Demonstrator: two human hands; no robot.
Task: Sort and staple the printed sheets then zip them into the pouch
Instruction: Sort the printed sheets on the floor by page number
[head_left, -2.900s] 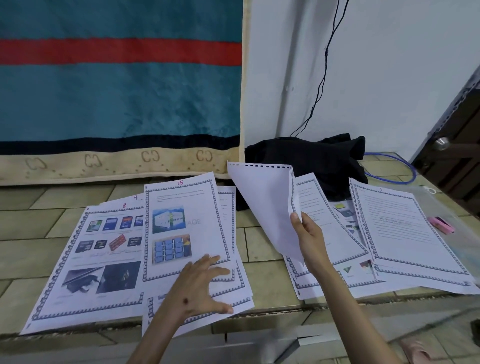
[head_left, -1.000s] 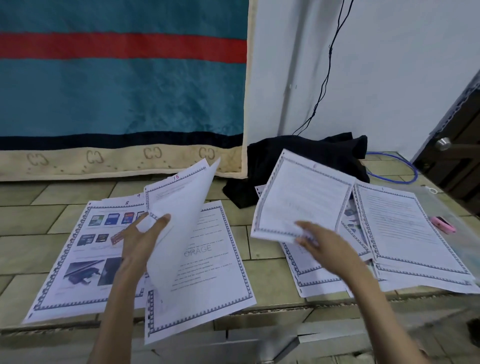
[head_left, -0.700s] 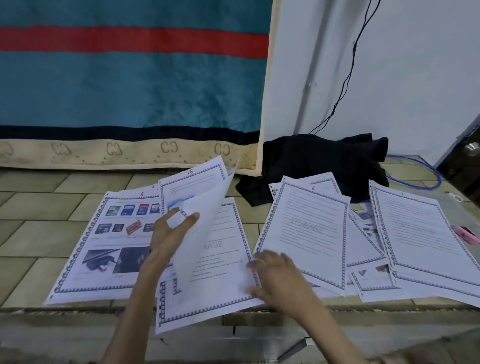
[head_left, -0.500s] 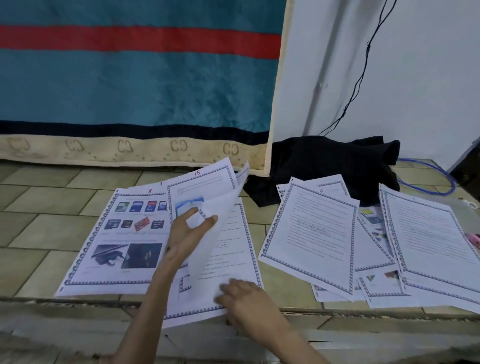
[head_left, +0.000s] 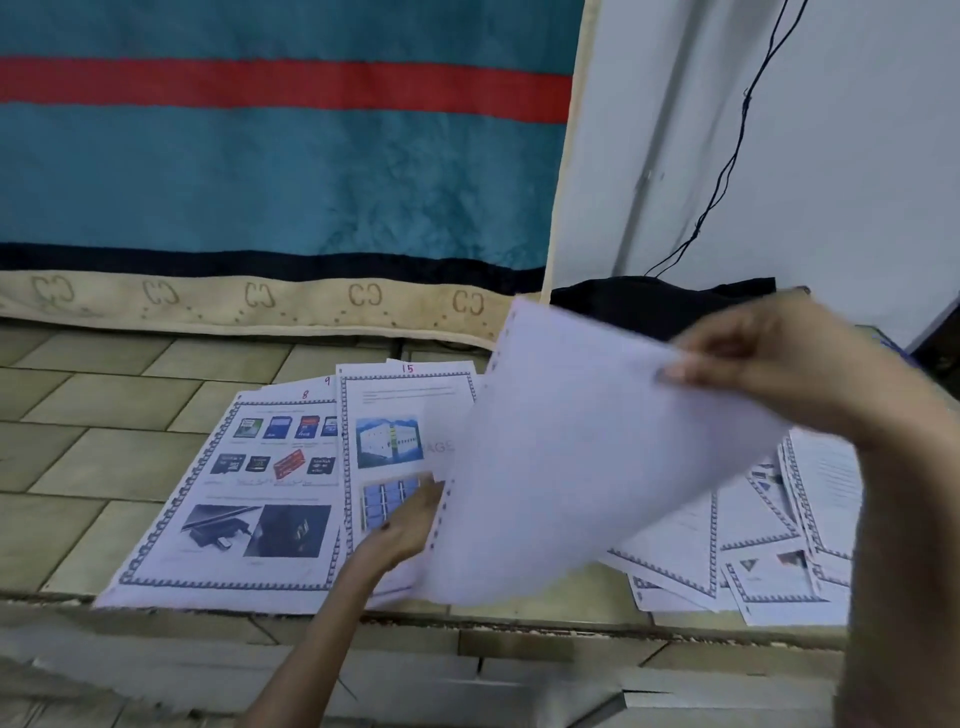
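Right hand pinched blank-backed sheet aloft, tilted, blurred | left hand flat on page 15, fingers straight.

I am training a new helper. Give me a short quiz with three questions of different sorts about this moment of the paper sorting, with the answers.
1. True or false: the right hand holds a sheet up off the floor.
2. Which red number tops the page under the left hand? A) 8 B) 15 C) 3
3. Fill in: the raised sheet shows its ____ side to the camera.

Key: 1 true; 2 B; 3 blank.
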